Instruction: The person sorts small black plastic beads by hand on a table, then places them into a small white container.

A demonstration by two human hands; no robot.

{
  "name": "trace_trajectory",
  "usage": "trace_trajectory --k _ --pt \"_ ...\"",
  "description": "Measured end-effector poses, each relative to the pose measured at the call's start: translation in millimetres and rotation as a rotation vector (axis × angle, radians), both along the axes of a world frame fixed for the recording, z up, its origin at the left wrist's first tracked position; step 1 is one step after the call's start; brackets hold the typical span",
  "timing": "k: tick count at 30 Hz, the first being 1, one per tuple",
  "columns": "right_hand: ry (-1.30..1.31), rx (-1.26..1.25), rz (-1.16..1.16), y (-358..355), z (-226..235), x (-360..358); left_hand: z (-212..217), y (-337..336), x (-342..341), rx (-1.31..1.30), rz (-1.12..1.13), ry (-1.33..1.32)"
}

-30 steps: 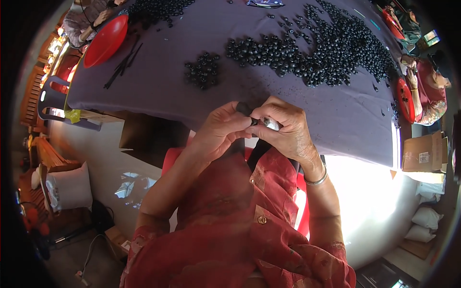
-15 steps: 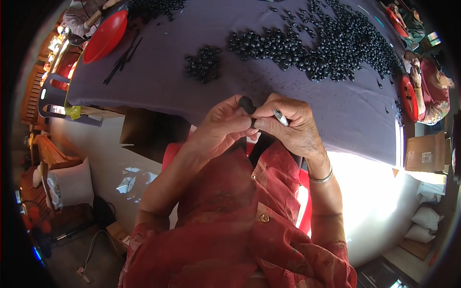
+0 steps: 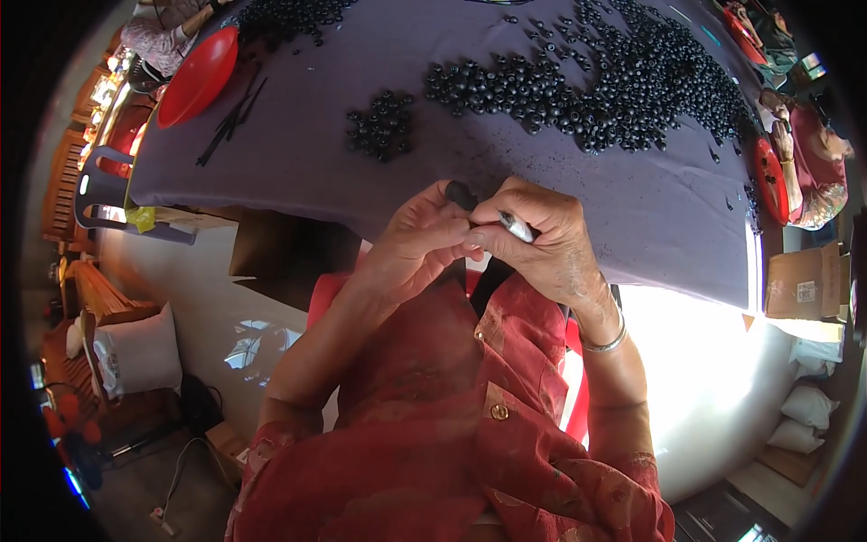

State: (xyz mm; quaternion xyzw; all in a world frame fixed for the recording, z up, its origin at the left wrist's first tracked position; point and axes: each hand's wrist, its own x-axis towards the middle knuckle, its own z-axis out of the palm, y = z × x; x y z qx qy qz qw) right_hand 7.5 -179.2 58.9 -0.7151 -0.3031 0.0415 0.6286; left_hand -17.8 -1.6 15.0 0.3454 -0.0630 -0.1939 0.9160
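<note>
My left hand [image 3: 404, 246] and my right hand [image 3: 555, 244] meet just in front of the table edge. A black cover [image 3: 461, 194] sits over a left fingertip. The left thumb and finger pinch a small dark piece, mostly hidden between my fingertips. My right hand is closed around a short silver-white tool [image 3: 517, 227]; its kind is not clear. Its thumb is close to the pinched piece. Beyond my hands, a small heap of black round pieces [image 3: 380, 125] lies on the purple-grey cloth [image 3: 298, 126]. A larger spread of similar pieces [image 3: 542, 95] reaches to the right, some showing holes.
A red basin [image 3: 199, 76] and thin black strips [image 3: 232, 122] lie at the left. Two people [image 3: 163, 41] [image 3: 817, 167] sit at the table's sides, a red tray [image 3: 769, 181] by the right one. A cardboard box [image 3: 802, 282] stands at the right.
My right hand has turned slightly, and the silver-white tool now points closer to my left fingertips. The dark piece between the fingers shows less. My left hand has barely moved.
</note>
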Motion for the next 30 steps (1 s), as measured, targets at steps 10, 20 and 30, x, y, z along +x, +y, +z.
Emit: trace_trajectory --k 10,20,30 --pt "-0.258 -0.06 -0.122 6.4 -1.5 -4.3 4.6 -3.2 -1.4 -0.074 0.029 -0.023" --pt "-0.196 -0.086 -0.1 4.0 -1.1 -3.2 3.6 -1.9 -0.6 -0.001 0.045 -0.052" --pt "0.049 0.039 -0.02 2.4 0.4 -1.9 10.5 -3.8 -1.4 0.013 0.017 0.022"
